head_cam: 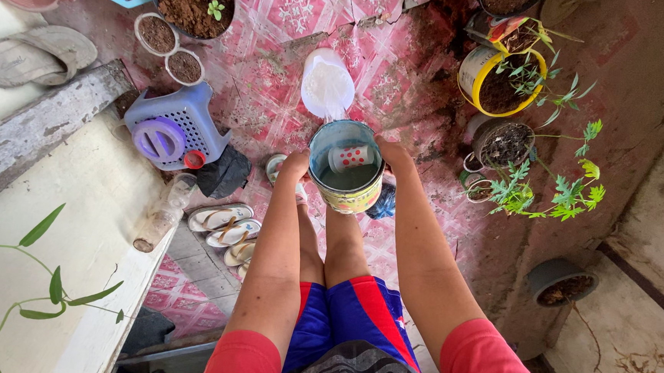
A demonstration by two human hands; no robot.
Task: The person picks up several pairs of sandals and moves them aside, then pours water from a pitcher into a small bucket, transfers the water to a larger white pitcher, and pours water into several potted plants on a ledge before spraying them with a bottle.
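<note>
I've got both hands, left grip (296,163) & right grip (392,153), clamped on the water-filled can (346,168) w/ cup (349,157) floating inside; mid-carry, next needs level hold toward potted plants (504,143) right of grip.

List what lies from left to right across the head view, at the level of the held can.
Lavender plastic basket → dark bag → left hand → can of water with a spotted cup inside → right hand → dark pot of soil → leafy green seedling.
</note>
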